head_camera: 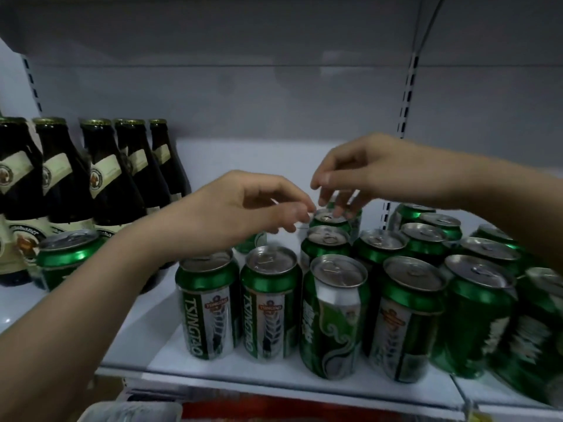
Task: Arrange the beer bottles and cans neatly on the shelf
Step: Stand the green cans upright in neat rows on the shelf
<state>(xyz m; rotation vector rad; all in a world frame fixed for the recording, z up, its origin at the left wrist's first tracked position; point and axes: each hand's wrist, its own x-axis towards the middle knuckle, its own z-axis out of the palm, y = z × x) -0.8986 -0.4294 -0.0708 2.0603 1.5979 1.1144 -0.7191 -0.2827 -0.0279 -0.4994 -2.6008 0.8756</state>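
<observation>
Hands meet over the back-row Tsingtao can (330, 219) on the white shelf (213, 365). Your right hand (362, 175) comes down from above, fingertips (337, 208) curled onto its silver rim, so that grip is on the can. Your left hand (243, 208) hovers beside it w/ fingers loosely bent; can't tell if it touches. Glossy green cans (396, 300) w/ ring-pull lids stand upright in rows at center & right. Dark glass bottles (100, 175) w/ gold caps & cream labels stand at left, one can (65, 254) in front.

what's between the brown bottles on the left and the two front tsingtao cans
In the head view, a lone green can stands before the brown bottles, and the left forearm crosses the bare shelf toward the Tsingtao cans.
</observation>
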